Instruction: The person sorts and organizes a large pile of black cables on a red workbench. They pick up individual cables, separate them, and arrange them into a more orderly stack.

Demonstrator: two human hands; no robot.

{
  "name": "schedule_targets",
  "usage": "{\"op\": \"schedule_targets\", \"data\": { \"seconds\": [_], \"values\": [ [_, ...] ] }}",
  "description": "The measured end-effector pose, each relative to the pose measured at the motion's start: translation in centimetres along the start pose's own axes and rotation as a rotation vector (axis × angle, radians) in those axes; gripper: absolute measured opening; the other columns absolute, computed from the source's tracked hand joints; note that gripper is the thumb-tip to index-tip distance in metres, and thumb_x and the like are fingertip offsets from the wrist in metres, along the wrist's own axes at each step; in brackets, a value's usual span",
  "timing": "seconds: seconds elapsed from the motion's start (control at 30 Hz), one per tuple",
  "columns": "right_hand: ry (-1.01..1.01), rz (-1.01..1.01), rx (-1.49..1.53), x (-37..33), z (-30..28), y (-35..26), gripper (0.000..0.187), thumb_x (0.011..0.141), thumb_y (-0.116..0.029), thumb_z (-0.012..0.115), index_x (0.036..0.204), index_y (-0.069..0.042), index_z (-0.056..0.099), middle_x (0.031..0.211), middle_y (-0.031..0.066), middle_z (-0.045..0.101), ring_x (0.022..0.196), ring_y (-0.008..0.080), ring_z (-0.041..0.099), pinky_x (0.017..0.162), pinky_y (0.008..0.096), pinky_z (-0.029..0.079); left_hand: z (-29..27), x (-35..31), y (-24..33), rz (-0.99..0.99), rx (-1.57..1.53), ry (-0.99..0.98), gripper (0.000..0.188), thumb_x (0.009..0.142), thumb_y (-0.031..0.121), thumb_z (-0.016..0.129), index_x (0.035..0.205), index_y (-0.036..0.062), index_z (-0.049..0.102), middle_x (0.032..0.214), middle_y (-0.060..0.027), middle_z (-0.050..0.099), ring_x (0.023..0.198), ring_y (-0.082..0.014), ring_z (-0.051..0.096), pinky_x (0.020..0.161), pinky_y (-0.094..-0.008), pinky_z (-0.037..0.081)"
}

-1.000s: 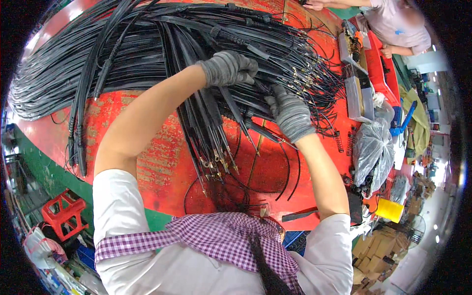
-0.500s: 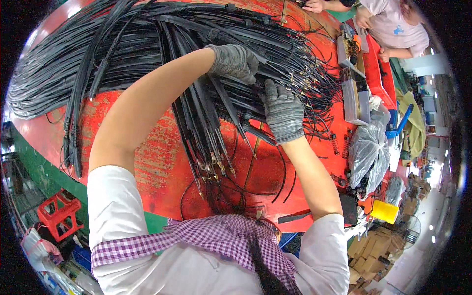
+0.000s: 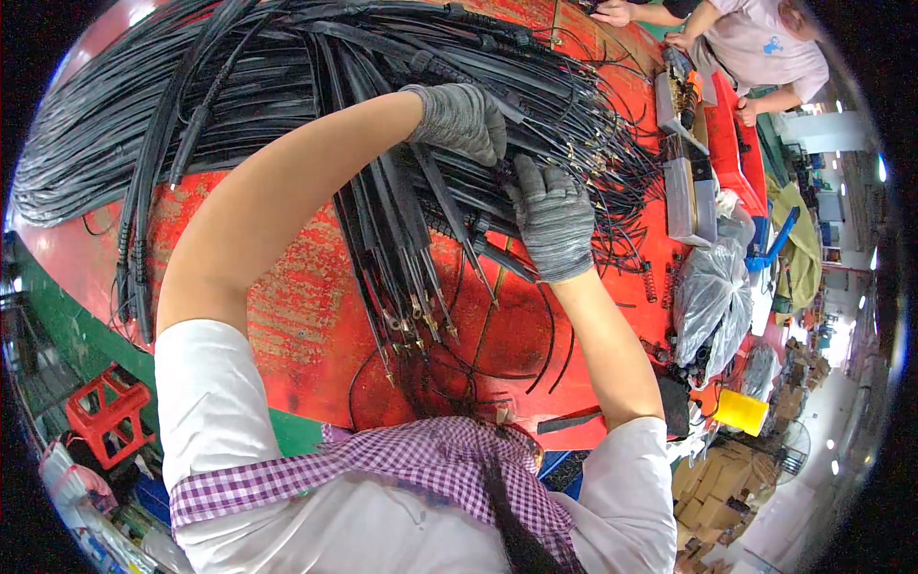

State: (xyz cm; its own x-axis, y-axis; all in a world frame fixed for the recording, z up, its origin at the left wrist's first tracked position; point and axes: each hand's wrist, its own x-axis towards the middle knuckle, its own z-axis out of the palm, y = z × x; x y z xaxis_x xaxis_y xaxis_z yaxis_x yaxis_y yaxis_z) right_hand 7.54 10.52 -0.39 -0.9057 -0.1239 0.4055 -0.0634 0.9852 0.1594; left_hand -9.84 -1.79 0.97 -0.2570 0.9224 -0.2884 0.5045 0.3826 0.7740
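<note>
Hands (image 3: 516,163) now higher on black cable bundle (image 3: 402,230), closer together.

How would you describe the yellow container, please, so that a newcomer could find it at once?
Start at the red worktable heaped with black cables and follow its right-hand edge past the crumpled clear plastic bag. Just below the bag sits the yellow container, the only bright yellow thing among grey and black clutter.

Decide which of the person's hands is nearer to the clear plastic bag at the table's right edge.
Right. The right hand rests on the black cables just left of the plastic bag; the left hand grips cables farther up and left.
</note>
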Motion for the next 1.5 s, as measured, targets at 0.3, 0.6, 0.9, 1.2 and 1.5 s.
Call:
{"op": "schedule_targets", "data": {
  "seconds": [0.3, 0.6, 0.9, 1.2, 1.5],
  "values": [
    [0.082, -0.049, -0.016, 0.7, -0.3, 0.3, 0.033, 0.072, -0.024, 0.062, 0.102, -0.013, 0.057, 0.078, 0.0062, 0.056, 0.069, 0.0235, 0.055, 0.061, 0.0353, 0.044, 0.0, -0.6, 0.3, 0.031, 0.018, 0.048, 0.027, 0.066, 0.017, 0.071, 0.091, 0.0089, 0.066, 0.088, -0.0043, 0.065, 0.081, -0.0136, 0.059, 0.076, -0.0278, 0.046],
    [-0.105, 0.121, 0.152, 0.8, -0.5, -0.9, 0.033, 0.077, -0.030, 0.057, 0.105, -0.012, 0.055, 0.085, 0.0121, 0.058, 0.071, 0.0293, 0.059, 0.058, 0.0390, 0.047, 1.8, -1.4, -0.7, 0.156, 0.104, 0.257, 0.020, 0.068, 0.021, 0.065, 0.086, 0.0133, 0.067, 0.081, -0.0046, 0.065, 0.074, -0.0181, 0.061, 0.069, -0.0311, 0.047],
    [-0.432, 0.192, 0.066, 2.4, -0.8, -2.0, 0.037, 0.083, -0.035, 0.045, 0.109, -0.008, 0.048, 0.085, 0.0149, 0.057, 0.076, 0.0287, 0.059, 0.063, 0.0401, 0.048, 2.1, -1.2, -0.4, 0.077, 0.185, 0.246, 0.024, 0.071, 0.024, 0.064, 0.089, 0.0083, 0.064, 0.086, -0.0084, 0.064, 0.083, -0.0207, 0.060, 0.076, -0.0311, 0.046],
    [-0.354, 0.057, 0.044, 4.9, -0.2, -2.4, 0.032, 0.082, -0.029, 0.045, 0.104, -0.006, 0.049, 0.092, 0.0157, 0.057, 0.076, 0.0308, 0.059, 0.064, 0.0411, 0.047, -0.4, -2.0, -4.3, 0.204, 0.220, 0.203, 0.026, 0.077, 0.024, 0.062, 0.096, 0.0060, 0.061, 0.097, -0.0101, 0.061, 0.092, -0.0201, 0.057, 0.084, -0.0305, 0.042],
    [-0.309, 0.015, 0.047, 7.4, -0.1, -2.5, 0.028, 0.083, -0.028, 0.043, 0.094, -0.004, 0.051, 0.080, 0.0155, 0.059, 0.071, 0.0290, 0.060, 0.060, 0.0399, 0.048, -2.7, -3.3, -5.1, 0.292, 0.422, 0.256, 0.030, 0.082, 0.025, 0.052, 0.108, 0.0108, 0.056, 0.106, -0.0096, 0.058, 0.098, -0.0252, 0.054, 0.087, -0.0322, 0.041]
  ]
}}
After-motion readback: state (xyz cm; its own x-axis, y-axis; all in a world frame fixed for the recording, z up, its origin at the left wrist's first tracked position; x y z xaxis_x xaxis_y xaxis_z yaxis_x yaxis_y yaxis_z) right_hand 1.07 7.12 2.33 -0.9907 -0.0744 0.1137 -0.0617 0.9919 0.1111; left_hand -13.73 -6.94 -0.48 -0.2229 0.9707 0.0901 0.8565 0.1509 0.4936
